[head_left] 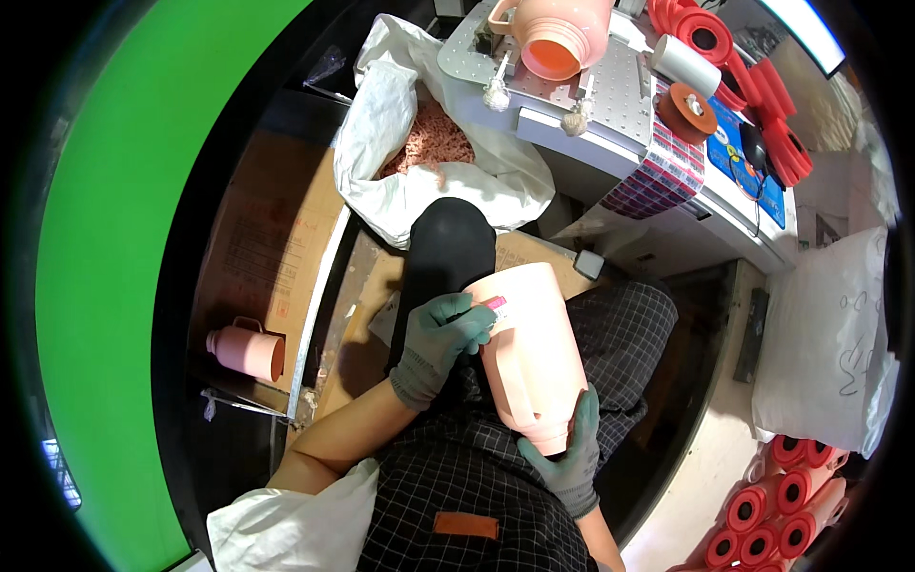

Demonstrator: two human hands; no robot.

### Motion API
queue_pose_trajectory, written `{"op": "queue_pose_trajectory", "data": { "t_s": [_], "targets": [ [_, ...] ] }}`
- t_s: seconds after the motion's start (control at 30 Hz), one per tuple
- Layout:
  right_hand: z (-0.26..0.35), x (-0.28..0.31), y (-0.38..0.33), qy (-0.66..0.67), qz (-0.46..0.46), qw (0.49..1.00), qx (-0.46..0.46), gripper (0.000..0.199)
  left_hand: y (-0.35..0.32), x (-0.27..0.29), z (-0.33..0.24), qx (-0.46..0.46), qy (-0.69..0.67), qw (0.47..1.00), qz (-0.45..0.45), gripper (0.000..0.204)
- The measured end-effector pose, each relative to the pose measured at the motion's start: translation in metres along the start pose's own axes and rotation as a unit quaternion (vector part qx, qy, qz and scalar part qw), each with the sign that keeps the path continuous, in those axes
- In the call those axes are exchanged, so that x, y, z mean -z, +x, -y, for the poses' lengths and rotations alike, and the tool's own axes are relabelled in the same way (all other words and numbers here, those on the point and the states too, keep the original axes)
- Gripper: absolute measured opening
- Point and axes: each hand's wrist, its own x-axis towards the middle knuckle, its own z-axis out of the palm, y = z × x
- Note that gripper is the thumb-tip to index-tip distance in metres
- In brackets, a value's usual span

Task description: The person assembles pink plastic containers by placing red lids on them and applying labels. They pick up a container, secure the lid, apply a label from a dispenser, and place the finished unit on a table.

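Observation:
A pale pink plastic jug (pixel 532 343) lies across my lap, tilted, its wide end away from me and its narrow neck toward me. An integral handle runs along its side. My right hand (pixel 572 459), in a grey-green glove, cups the neck end from the right. My gloved left hand (pixel 440 341) is at the wide end, thumb and fingers pinched on a small pink-and-white label (pixel 498 306) against the jug's wall. Whether the label is stuck down, I cannot tell.
Ahead, a white bag (pixel 367 176) holds pink scraps. Another pink jug (pixel 572 29) sits on a perforated metal plate (pixel 624 91). A label sheet (pixel 658 172) hangs off the bench. One jug (pixel 250 353) lies in a carton at left; several red-ended jugs (pixel 794 491) are stacked right.

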Motion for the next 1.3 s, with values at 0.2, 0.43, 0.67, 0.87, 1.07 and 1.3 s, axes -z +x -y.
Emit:
{"op": "queue_pose_trajectory", "data": {
  "t_s": [0.2,0.43,0.67,0.87,1.07,1.3],
  "targets": [
    [0.007,0.003,0.003,-0.034,0.001,0.999,0.011,0.115,0.004,0.004,0.005,0.009,-0.006,1.000,0.008,0.014],
    [0.003,-0.001,-0.001,-0.059,-0.006,0.998,0.031,0.113,0.018,0.018,0.012,-0.140,0.245,0.959,-0.034,0.027],
    [0.014,0.009,0.004,-0.012,-0.009,1.000,-0.008,0.110,0.019,0.030,0.013,-0.295,0.337,0.893,-0.038,0.060],
    [0.009,0.044,0.025,0.408,-0.213,0.874,-0.155,0.103,0.087,0.003,-0.094,-0.625,0.463,0.616,-0.126,0.050],
    [-0.009,0.094,0.070,0.182,-0.404,0.896,-0.007,0.102,0.197,-0.077,-0.195,-0.741,0.591,0.307,-0.083,0.047],
    [-0.006,0.131,0.132,0.008,-0.436,0.897,0.073,0.098,0.160,-0.072,-0.211,-0.788,0.489,0.371,-0.043,0.040]
  ]
}}
